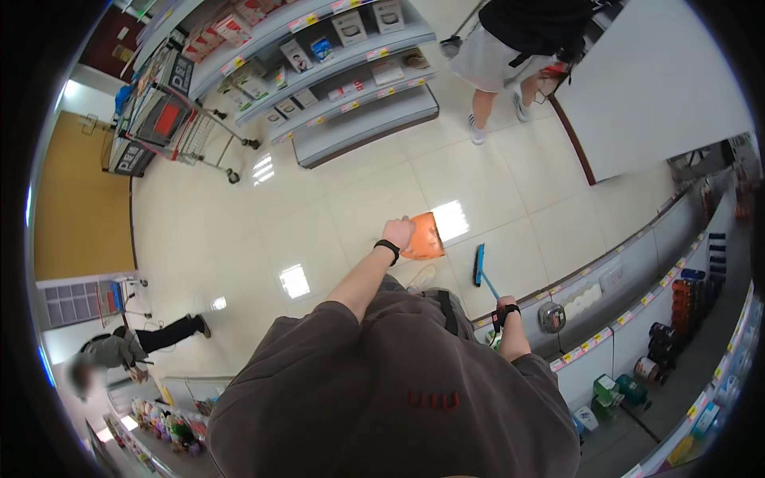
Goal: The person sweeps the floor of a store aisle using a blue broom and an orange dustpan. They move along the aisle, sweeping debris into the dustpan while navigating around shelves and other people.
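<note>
My left hand (397, 232), with a black band at its wrist, is closed at the top of an orange dustpan (425, 238) in front of my legs. Whether the pan touches the floor I cannot tell. On the other side, my right hand (507, 306) grips the blue handle of a broom (480, 266). Its narrow blue head with dark bristles is over the pale tiles, to the right of the pan and apart from it. One of my shoes (423, 276) shows just below the pan.
Stocked shelves (334, 89) stand ahead, with a shopping cart (185, 128) at their left. Long shelving with bottles (606, 388) runs close on my right. A person (514, 60) stands beside a white panel (651, 89); another person (119, 352) is at far left. The tiled floor (358, 197) is glossy.
</note>
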Tool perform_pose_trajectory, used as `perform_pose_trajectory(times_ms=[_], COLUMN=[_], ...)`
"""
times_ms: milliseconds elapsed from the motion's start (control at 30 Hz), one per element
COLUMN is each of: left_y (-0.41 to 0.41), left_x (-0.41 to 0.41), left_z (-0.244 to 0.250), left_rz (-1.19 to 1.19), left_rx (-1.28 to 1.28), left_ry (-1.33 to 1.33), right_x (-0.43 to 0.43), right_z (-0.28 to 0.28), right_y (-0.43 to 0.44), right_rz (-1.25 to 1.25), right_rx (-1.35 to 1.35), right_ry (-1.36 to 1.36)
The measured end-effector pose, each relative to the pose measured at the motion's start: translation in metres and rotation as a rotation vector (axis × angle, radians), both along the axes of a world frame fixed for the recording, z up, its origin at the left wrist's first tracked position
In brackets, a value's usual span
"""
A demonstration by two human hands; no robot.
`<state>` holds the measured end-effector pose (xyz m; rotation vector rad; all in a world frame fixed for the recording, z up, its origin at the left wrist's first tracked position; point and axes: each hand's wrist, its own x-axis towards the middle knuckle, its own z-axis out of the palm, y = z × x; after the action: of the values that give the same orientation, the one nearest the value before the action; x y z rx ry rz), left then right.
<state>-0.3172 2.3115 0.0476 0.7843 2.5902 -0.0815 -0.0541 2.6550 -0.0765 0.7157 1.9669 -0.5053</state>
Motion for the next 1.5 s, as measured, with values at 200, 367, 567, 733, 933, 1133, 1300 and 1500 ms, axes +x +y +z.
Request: perform_pose_trajectory(times_ms=[200, 367, 567, 733, 933, 1133, 1300, 1500], left_y=[0.030, 0.089, 0.124, 0.170, 0.233, 0.308, 0.351, 0.398], left_x=[-0.013, -0.047, -0.091, -0.130, -0.187, -0.246, -0.282, -0.301], left_z=[-0.017, 0.011, 0.012, -0.010, -0.007, 0.003, -0.005, -0.015], left_rz=[-0.065, -0.222, -0.314, -0.392, -0.569, -0.753, -0.813, -0.887], left_rx=[0.136, 0.222, 0.276, 0.363, 0.425, 0.483, 0.409, 0.371], left_ry=[0.127, 0.193, 0.147, 0.107, 0.113, 0.039, 0.035, -0.004], right_x=[0.026, 0.056, 0.023, 0.038, 0.009, 0.004, -0.040, -0.069], right_z=[-0.004, -0.088, -0.005, -0.001, 0.013, 0.009, 0.043, 0.048], right_y=[0.007, 0.010, 0.001, -0.019, -0.010, -0.033, -0.049, -0.022], right_rz=[0.561, -0.569, -0.523, -2.053, -1.387, -1.141, -1.643, -1.730], right_rx=[0.009, 0.034, 0.045, -0.276, 0.112, 0.196, 0.235, 0.257], right_ry=[-0.022, 0.009, 0.019, 0.151, 0.110, 0.201, 0.299, 0.374])
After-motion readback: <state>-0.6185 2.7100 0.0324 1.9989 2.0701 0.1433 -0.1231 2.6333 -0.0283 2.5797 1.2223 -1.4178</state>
